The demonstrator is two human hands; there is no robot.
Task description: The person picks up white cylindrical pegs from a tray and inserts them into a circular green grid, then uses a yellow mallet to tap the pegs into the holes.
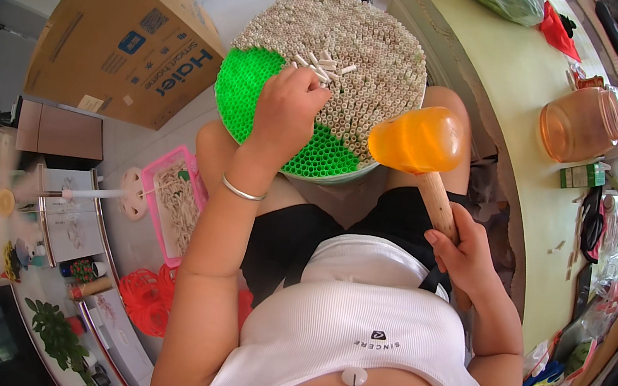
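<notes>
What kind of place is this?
It looks like a room in someone's home, though I can't be sure. There's a leafy green plant on the left, and a long pale table with an orange-tinted jar on the right.

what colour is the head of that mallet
The mallet head is see-through yellow-orange, shown in the head camera view.

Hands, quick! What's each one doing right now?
Left hand: fingers curled beside loose pale sticks; can't tell if gripping one.
Right hand: closed, holding an orange-headed mallet by its handle.
</notes>
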